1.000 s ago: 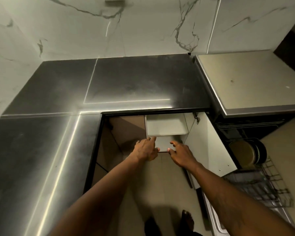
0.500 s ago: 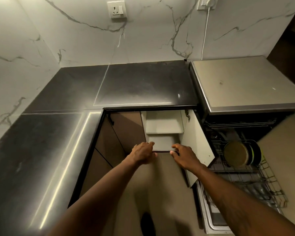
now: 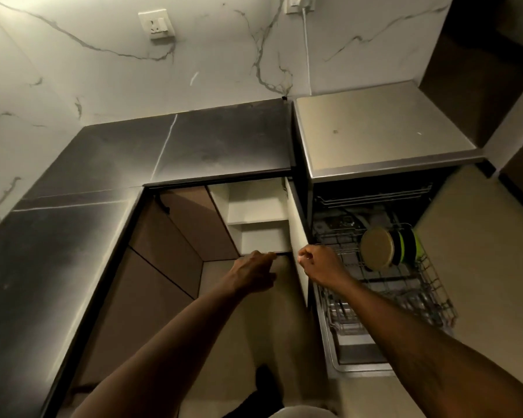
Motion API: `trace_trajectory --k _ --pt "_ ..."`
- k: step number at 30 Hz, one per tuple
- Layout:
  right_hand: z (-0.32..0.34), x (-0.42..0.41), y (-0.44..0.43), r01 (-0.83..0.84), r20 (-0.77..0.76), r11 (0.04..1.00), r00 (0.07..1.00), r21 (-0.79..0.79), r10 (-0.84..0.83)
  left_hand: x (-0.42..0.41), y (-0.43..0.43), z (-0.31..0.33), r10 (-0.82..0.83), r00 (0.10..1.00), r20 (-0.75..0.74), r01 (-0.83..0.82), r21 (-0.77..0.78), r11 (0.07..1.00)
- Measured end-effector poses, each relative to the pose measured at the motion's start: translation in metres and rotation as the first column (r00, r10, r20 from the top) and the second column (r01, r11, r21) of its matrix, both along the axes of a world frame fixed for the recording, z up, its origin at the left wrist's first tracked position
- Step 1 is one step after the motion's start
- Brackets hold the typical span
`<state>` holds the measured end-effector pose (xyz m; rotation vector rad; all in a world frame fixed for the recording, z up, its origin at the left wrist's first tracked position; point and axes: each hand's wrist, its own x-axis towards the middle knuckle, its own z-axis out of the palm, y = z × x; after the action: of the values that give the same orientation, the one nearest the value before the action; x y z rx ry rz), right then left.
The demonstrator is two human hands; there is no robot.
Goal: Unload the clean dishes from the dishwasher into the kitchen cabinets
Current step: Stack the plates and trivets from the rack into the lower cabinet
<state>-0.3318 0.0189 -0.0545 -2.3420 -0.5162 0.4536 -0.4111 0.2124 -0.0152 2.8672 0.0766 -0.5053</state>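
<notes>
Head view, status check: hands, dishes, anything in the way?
Left hand open at cabinet shelf edge. Right hand curled by cabinet door, grip unclear. Plates upright in dishwasher rack. No obstruction seen.

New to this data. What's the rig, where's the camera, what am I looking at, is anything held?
There is no robot here. A person works with bare hands, filmed by one wide-angle camera worn on the head. It looks forward and down, so the forearms come in from the bottom of the picture.

The left hand reaches to the front edge of the lower shelf of an open white cabinet under the dark countertop; it seems to hold nothing. The right hand is curled beside the cabinet door; whether it grips the door is unclear.

On the right, the dishwasher rack is pulled out. A tan plate and green-rimmed plates stand in it.
</notes>
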Motion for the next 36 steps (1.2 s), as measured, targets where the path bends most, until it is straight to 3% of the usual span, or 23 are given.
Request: trace_trajectory --k 6,9,16,24,32,36 --pt "-0.010 0.021 -0.060 0.085 -0.018 0.996 0.996 -0.018 -0.086 0.045 -0.067 -0.005 -0.162 0.986 0.032 0.161 0.034 0.986" --pt "-0.013 0.035 -0.087 0.153 -0.033 0.988 0.988 -0.026 -0.154 0.077 -0.092 -0.005 -0.254 0.966 0.056 0.256 -0.024 0.966" --pt "-0.023 0.059 -0.150 0.260 -0.016 0.963 0.965 -0.073 -0.262 0.130 -0.138 -0.032 -0.259 0.965 0.046 0.263 -0.136 0.955" --pt "-0.060 0.102 -0.221 0.336 -0.134 0.936 0.928 -0.107 -0.348 0.169 -0.184 -0.082 -0.166 0.981 -0.099 0.150 -0.153 0.977" --pt "-0.083 0.191 -0.285 0.290 -0.227 0.952 0.925 -0.096 -0.304 0.210 -0.230 -0.105 0.162 0.975 -0.153 -0.191 -0.193 0.962" --pt "-0.100 0.238 -0.309 0.327 -0.198 0.939 0.918 -0.112 -0.343 0.234 -0.250 -0.127 0.343 0.927 -0.151 -0.369 -0.212 0.905"
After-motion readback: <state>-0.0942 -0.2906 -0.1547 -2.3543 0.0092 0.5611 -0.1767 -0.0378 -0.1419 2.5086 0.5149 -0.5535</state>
